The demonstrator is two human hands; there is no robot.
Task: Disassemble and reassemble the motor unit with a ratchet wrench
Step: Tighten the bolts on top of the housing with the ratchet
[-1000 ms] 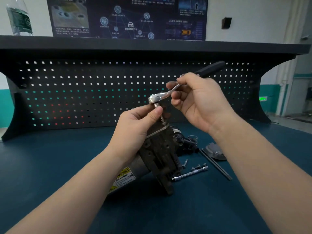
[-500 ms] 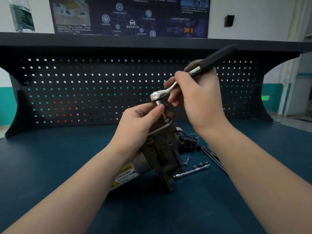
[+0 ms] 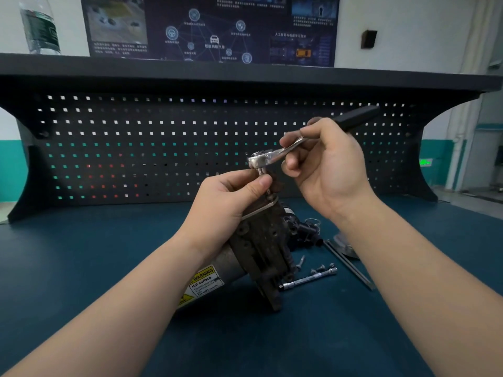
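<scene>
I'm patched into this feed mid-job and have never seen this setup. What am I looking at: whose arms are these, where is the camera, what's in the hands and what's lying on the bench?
There is no machine here: these are a person's two bare arms, filmed by one wide-angle camera worn on their head, looking forward and down. The left hand rests on top of the motor unit, which stands tilted on the blue bench top, and its thumb and fingers pinch the thin bit under the wrench head. The right hand grips the ratchet wrench by its metal shank; the black handle sticks out past the hand. The wrench is set on the top of the unit. To the right of the unit lie an extension bar, a few loose bolts, a thin long rod and a grey round cover, partly hidden by the right arm. A pegboard stands behind.
</scene>
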